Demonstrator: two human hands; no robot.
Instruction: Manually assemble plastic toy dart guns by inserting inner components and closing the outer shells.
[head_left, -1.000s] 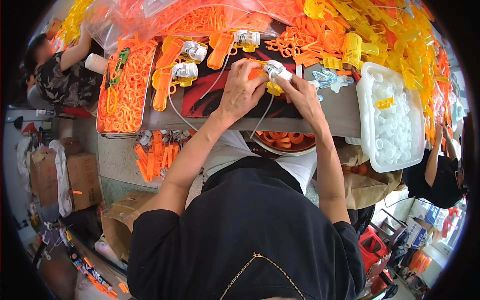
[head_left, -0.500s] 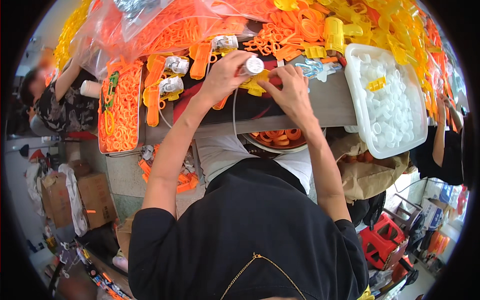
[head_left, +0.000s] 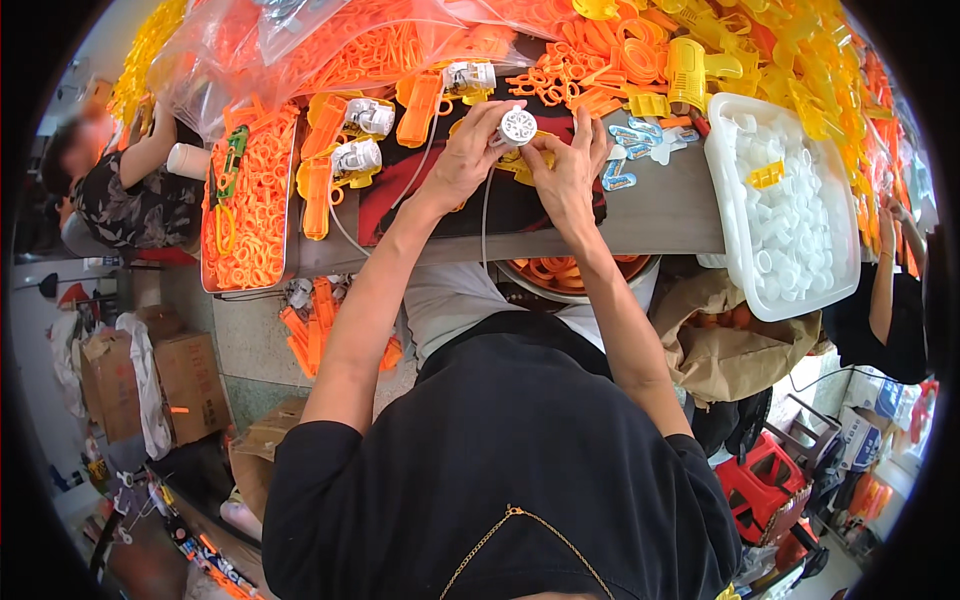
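A white round plastic part (head_left: 518,126) with a slotted face is gripped between the thumb and fingers of my left hand (head_left: 465,165). Beside its lower right edge, the thumb and index finger of my right hand (head_left: 568,185) come together in a pinch; what they hold is hidden. A thin pale tube (head_left: 486,220) hangs below my left hand toward my lap. Under my hands lies a yellow plastic piece (head_left: 548,148), partly covered. To the left rest several orange-and-yellow assemblies with white mechanisms (head_left: 357,155).
A long tray (head_left: 207,270) of orange rings, with green-handled snips (head_left: 230,165) on top, stands at the left. On the right is a white tub (head_left: 735,275) of white cups. Orange and yellow parts pile up behind. Blue-and-white pieces (head_left: 618,175) lie right of my hands. Other people sit at both sides.
My right thumb and index finger have closed together and come up to the white part. The part has tilted its slotted face more toward me. The whole view has shifted slightly.
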